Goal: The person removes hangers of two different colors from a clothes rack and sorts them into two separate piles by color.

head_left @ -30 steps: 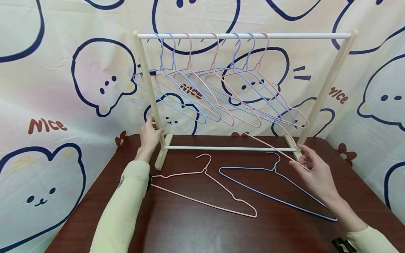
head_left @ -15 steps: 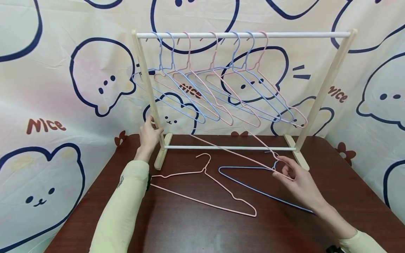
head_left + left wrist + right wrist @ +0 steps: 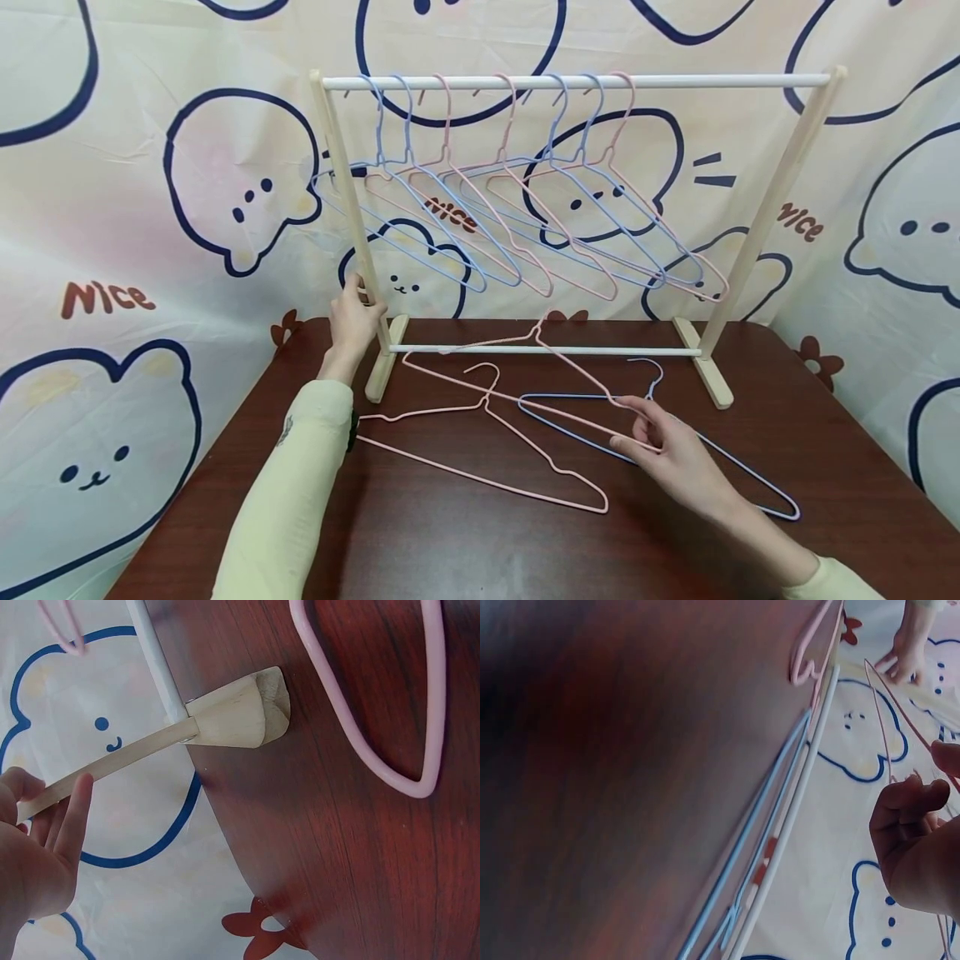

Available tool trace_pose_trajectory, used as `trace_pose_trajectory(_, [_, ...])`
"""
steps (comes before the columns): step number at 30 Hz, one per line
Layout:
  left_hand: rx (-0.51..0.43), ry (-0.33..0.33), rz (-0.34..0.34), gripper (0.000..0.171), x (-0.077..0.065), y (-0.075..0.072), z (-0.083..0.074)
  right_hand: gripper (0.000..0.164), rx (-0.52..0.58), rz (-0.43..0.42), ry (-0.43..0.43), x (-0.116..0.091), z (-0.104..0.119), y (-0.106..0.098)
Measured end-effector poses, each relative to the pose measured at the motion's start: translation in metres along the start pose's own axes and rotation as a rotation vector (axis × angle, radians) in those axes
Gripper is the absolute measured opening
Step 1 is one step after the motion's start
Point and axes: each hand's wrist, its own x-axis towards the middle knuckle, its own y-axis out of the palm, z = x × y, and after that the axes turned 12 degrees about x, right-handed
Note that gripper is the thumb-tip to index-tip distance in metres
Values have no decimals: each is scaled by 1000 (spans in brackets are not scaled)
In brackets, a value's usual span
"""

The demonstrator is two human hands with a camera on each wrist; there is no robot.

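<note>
My left hand (image 3: 355,323) grips the left wooden post (image 3: 351,200) of a small clothes rack, low on the post; in the left wrist view the fingers and thumb close round the pale wood (image 3: 120,754). My right hand (image 3: 678,454) holds a pink hanger (image 3: 480,387) by its right end, its hook toward the rack's lower bar (image 3: 540,352). Beneath it lie another pink hanger (image 3: 480,479) at left and a blue hanger (image 3: 757,479) at right, partly covered by the right hand. In the right wrist view the thumb and fingers (image 3: 911,802) are at the held hanger.
Several blue and pink hangers (image 3: 510,192) hang from the white top bar (image 3: 720,81), grouped toward its left and middle. The right post (image 3: 772,200) stands on a wooden foot (image 3: 705,367). The rack is at the back of a dark brown table (image 3: 465,558), before a cartoon-print cloth (image 3: 225,333).
My right hand has moved left and toward me with the pink hanger, which swung from near the right post to over the hangers on the table. My left hand stays on the post.
</note>
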Motion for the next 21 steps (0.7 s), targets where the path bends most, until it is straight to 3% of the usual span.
trace_pose_trajectory(7, [-5, -4, -2, 29, 0, 0, -1, 45, 25, 44, 9, -5, 4, 14])
trace_pose_trajectory(21, [-2, -5, -1, 29, 0, -1, -2, 43, 122, 191, 137, -11, 13, 41])
